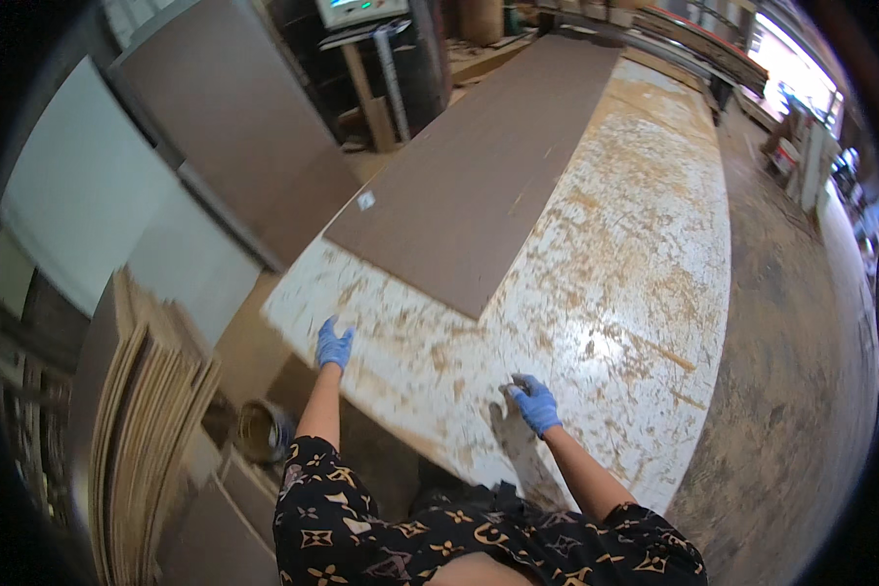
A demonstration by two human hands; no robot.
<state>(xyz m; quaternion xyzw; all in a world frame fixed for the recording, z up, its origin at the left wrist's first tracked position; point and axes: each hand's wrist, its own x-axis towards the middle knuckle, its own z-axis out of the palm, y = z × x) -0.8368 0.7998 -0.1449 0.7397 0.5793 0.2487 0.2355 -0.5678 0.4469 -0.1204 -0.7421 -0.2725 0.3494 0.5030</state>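
Blue-gloved left hand (pixel 334 347) and right hand (pixel 535 403) over near end of dust-strewn white worktop (pixel 645 244); both grips released. Brown panel (pixel 488 166) lies beyond, left side.

Woodworking workshop: dust-strewn tabletop (pixel 645 244), long brown board (pixel 479 176), stack of boards (pixel 146 410), tall leaning sheets (pixel 215 107), control screen (pixel 361 9), dusty floor (pixel 781 342).

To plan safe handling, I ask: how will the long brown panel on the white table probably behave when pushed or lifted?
The brown panel looks thin and very long, so it may sag if lifted by one end. Its broad area suggests considerable weight. The white table shines in places, so pushing might slide it easily.
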